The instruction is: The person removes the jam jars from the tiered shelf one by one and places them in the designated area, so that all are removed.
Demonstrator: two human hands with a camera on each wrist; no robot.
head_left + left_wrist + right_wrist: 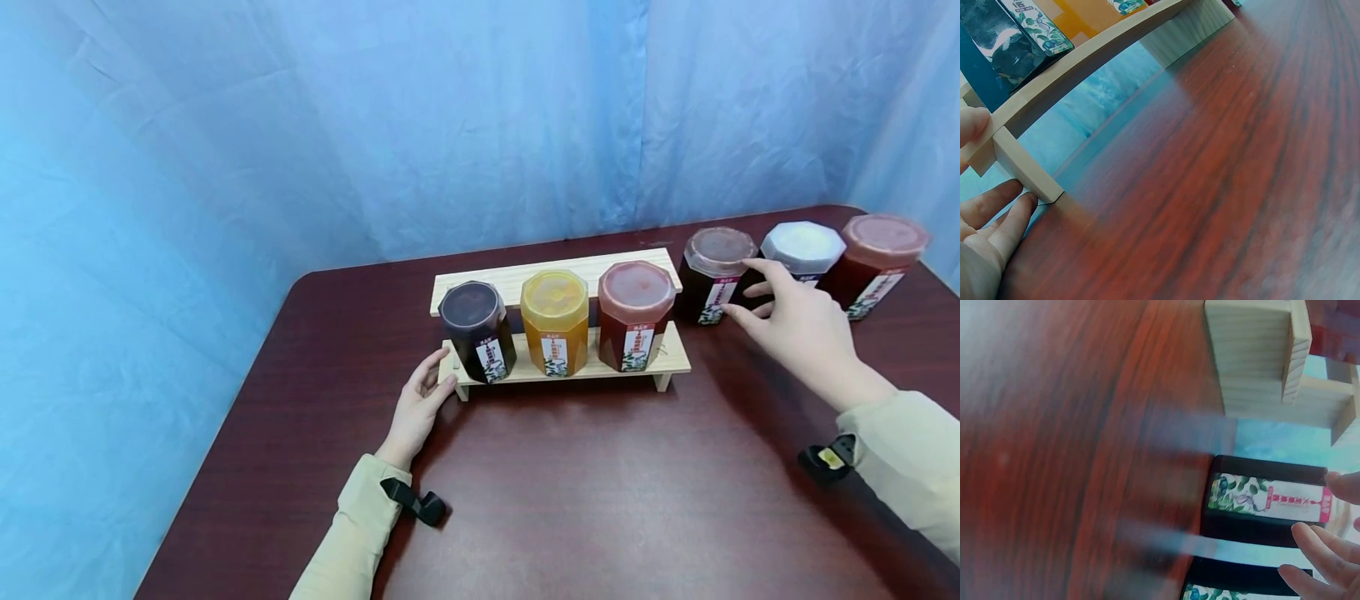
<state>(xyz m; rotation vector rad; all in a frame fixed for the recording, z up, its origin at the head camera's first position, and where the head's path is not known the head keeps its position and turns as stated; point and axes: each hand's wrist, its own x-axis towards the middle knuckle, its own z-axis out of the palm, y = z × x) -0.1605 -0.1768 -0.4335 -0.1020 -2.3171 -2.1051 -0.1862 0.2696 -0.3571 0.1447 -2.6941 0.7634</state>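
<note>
My left hand point(420, 408) holds the left end of a two-tier wooden rack point(585, 377), thumb over the lower shelf and fingers by its leg point(1030, 165). On the lower shelf stand a dark purple jar point(468, 329), a yellow jar point(555, 321) and a red jar point(633, 312), all upright with labels facing me. Right of the rack, my right hand point(806, 329) is at a dark jar point(701, 287) on the table. Its thumb and forefinger are spread at the jar's label and lid edge; in the right wrist view the fingertips point(1300, 532) overlap its side.
A white-lidded jar point(802, 246) and another red jar point(873, 258) stand to the right of the dark one, partly behind my right hand. The dark reddish wooden table point(585, 492) ends at the back against a blue curtain point(465, 125).
</note>
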